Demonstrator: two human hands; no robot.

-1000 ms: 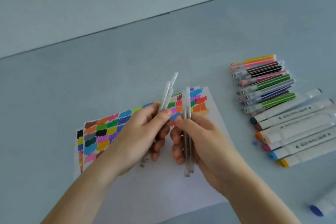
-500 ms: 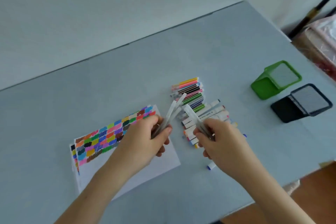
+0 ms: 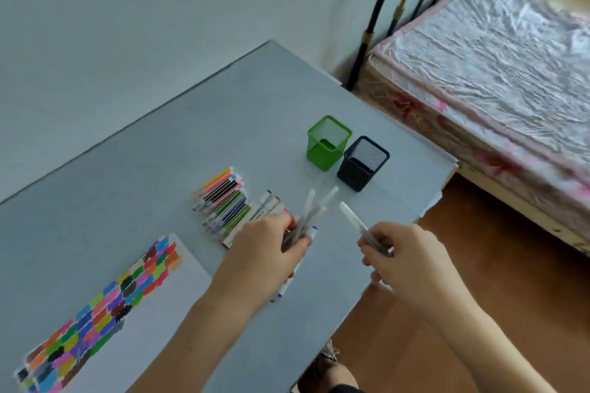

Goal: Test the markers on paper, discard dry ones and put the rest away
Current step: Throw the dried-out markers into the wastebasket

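Paper sheet point(image 3: 153, 325): lies at the bench's point(image 3: 198, 137) left, its upper-left edge covered with rows of coloured test swatches. No readable writing.

Marker pile point(image 3: 223, 201): slim coloured pens laid side by side on the bench, right of the paper; thicker white-barrelled markers point(image 3: 271, 201) lie against their right side, partly behind the left hand. Print on the barrels too blurred to read.

Left hand point(image 3: 265, 252): fingers curled round a bundle of pale markers point(image 3: 308, 217), tips pointing up and away.

Right hand point(image 3: 405, 258): fingers pinch 1 pale marker point(image 3: 354, 222), held over the bench's near-right edge, apart from the bundle.

Green mesh cup point(image 3: 327, 145) and black mesh cup point(image 3: 362, 163): 2 square holders standing just beside each other, beyond both hands.

Bed point(image 3: 495, 73): plastic-wrapped mattress, far right.
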